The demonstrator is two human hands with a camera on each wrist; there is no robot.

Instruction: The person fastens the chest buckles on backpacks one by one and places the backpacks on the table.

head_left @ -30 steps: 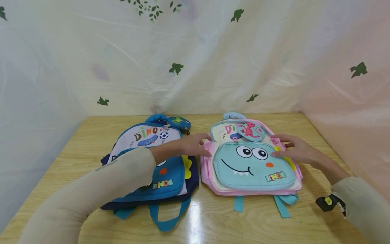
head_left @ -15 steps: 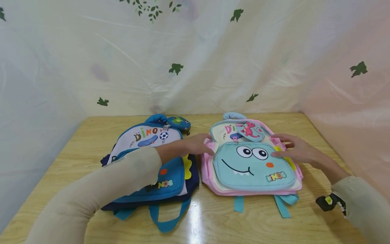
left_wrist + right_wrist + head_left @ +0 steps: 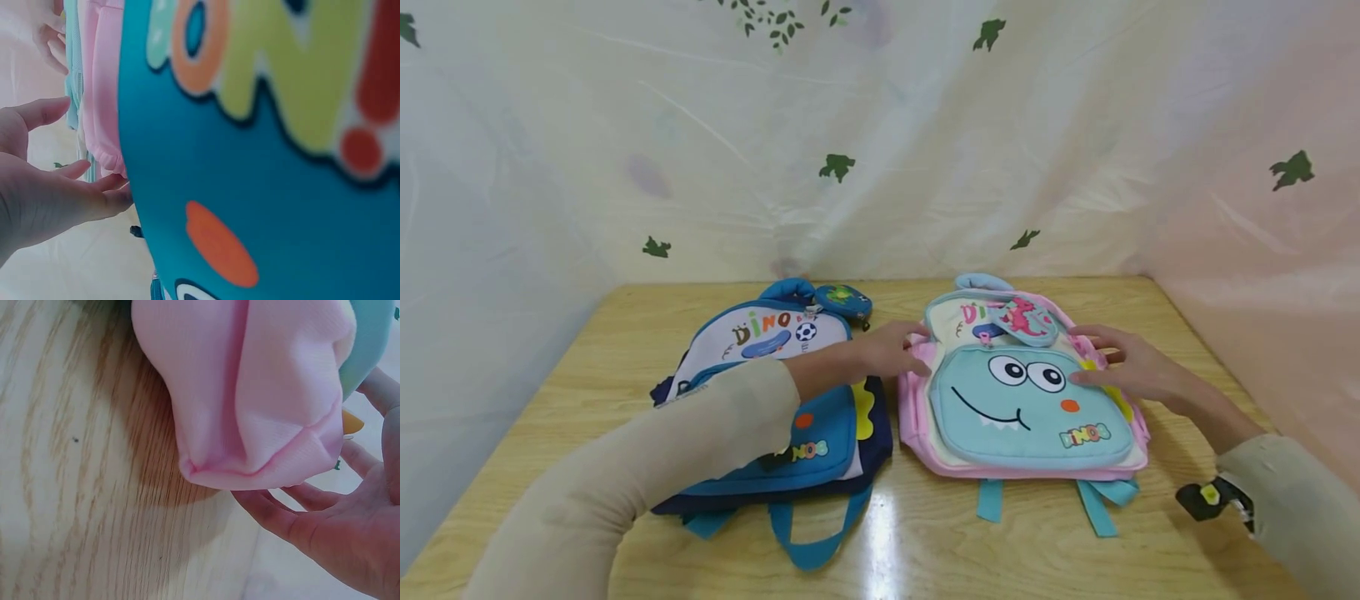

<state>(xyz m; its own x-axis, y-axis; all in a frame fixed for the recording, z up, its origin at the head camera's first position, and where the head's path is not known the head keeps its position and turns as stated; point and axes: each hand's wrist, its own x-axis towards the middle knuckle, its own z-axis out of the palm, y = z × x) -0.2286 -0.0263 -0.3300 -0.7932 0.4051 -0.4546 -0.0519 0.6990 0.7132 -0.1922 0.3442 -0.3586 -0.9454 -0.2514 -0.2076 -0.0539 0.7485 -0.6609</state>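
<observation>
Pale wood-grain bench (image 3: 925,550): pink-and-aqua fabric dinosaur backpack (image 3: 1030,408) lies just right of blue-and-white fabric dinosaur backpack (image 3: 833,429). Left hand (image 3: 891,348) and right hand (image 3: 1127,364) touch the pink one's opposite sides, fingers spread, loosely extended.

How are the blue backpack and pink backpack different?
The blue backpack has navy sides; the pink backpack has pink ones. The blue backpack's front pocket is deep blue; the pink backpack's is pale aqua. A sleeve partly hides the blue backpack, not the pink backpack. Both lie on the table.
</observation>
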